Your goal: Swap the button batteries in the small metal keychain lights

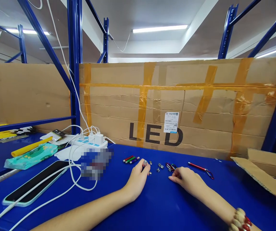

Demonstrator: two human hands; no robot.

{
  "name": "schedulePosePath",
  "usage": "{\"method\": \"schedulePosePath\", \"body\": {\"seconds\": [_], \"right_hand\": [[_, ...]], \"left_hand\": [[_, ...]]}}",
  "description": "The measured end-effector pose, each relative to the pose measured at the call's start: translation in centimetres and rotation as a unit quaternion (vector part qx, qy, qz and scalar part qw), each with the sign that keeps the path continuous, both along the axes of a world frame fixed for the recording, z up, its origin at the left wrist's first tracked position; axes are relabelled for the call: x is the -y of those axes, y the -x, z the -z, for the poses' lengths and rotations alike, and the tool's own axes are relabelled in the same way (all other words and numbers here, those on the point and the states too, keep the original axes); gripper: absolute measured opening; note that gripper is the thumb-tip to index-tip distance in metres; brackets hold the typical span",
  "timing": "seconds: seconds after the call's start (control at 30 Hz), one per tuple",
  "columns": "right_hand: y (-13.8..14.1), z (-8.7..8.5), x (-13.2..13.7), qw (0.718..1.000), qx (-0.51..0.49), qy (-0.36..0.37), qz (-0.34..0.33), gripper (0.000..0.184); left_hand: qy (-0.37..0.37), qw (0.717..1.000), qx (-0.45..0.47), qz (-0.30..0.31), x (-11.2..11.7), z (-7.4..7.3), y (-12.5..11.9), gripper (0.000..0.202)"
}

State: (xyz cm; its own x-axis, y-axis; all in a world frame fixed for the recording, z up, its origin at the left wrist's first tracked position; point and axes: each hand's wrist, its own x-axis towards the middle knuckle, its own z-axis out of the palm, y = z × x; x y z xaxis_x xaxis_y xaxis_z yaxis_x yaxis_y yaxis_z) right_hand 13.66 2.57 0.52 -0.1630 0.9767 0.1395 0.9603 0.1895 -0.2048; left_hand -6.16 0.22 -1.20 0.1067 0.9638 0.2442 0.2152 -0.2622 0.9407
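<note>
Left hand: my left hand (138, 178) rests on the blue desk (166, 205), its fingertips pinching a small round metal piece (145, 163).
Right hand: my right hand (187, 180) lies on the desk with fingers together, gripping nothing, its tips just beside the ring clips (170, 166).
Between: loose metal bits (159, 166).
Right: a red stick (199, 167).

Bright, even light comes from a fluorescent tube (160, 29) on the ceiling above the cardboard wall (200, 102). A second tube (27, 31) glows above and left of the wall, and a third tube (270, 52) above its right end. All three burn out to plain white. In front of the wall the blue bench (166, 208) has a soft sheen, with only faint shadows under the left hand (138, 180) and right hand (188, 180). The rack uprights (74, 64) beside the wall lean outward from wide-lens distortion. A pixelated patch (95, 163) sits below the wall's left end.
</note>
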Motion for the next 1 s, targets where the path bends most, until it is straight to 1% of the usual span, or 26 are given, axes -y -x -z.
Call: {"method": "schedulePosePath", "body": {"seconds": [0.07, 0.13, 0.2, 0.33, 0.43, 0.5, 0.6, 0.67, 0.73, 0.8, 0.9, 0.97, 1.0], "right_hand": [[-0.4, 0.0, -0.1, 1.000, 0.010, 0.011, -0.004, 0.014], [-0.8, -0.1, -0.3, 0.999, 0.012, 0.049, 0.004, 0.014], [-1.1, -0.3, -0.3, 0.998, 0.007, 0.068, 0.004, 0.017], [-1.2, -0.6, -0.2, 0.998, -0.014, 0.067, 0.005, 0.016], [-1.1, -0.7, 0.0, 0.996, -0.042, 0.083, -0.007, 0.015], [-0.9, -0.7, 0.1, 0.996, -0.056, 0.074, -0.015, 0.014], [-0.3, -0.5, 0.3, 0.997, -0.066, 0.023, -0.030, 0.012], [0.3, -0.6, 0.4, 0.995, -0.080, -0.033, -0.059, 0.010], [0.8, -0.9, 0.8, 0.984, -0.118, -0.087, -0.097, 0.011], [1.4, -1.3, 1.5, 0.964, -0.189, -0.134, -0.135, 0.014], [2.4, -1.9, 2.8, 0.915, -0.294, -0.195, -0.198, 0.020], [3.0, -2.0, 3.7, 0.893, -0.302, -0.238, -0.235, 0.022], [3.3, -1.9, 4.0, 0.887, -0.291, -0.256, -0.250, 0.022]], "left_hand": [[0.017, 1.000, 0.011, 0.001, 0.0, -0.1, 0.0, 0.023], [0.029, 0.999, 0.027, -0.004, 0.0, -0.2, 0.0, 0.022], [0.036, 0.998, 0.044, -0.008, 0.0, -0.4, 0.0, 0.021], [0.071, 0.995, 0.067, 0.008, 0.3, -0.9, -0.1, 0.019], [0.111, 0.989, 0.089, 0.028, 0.6, -1.1, -0.3, 0.019], [0.118, 0.987, 0.102, 0.035, 0.7, -1.2, -0.3, 0.019], [0.106, 0.988, 0.101, 0.042, 0.7, -1.0, -0.3, 0.019], [0.102, 0.990, 0.086, 0.054, 0.7, -0.8, -0.3, 0.020], [0.090, 0.992, 0.058, 0.071, 0.8, -0.6, -0.3, 0.020], [0.043, 0.995, 0.014, 0.092, 1.1, -0.5, -0.3, 0.020], [-0.057, 0.988, -0.054, 0.132, 1.6, -0.5, -0.4, 0.023], [-0.110, 0.980, -0.079, 0.146, 1.8, -0.5, -0.4, 0.022], [-0.127, 0.978, -0.083, 0.147, 1.9, -0.5, -0.4, 0.022]]}}
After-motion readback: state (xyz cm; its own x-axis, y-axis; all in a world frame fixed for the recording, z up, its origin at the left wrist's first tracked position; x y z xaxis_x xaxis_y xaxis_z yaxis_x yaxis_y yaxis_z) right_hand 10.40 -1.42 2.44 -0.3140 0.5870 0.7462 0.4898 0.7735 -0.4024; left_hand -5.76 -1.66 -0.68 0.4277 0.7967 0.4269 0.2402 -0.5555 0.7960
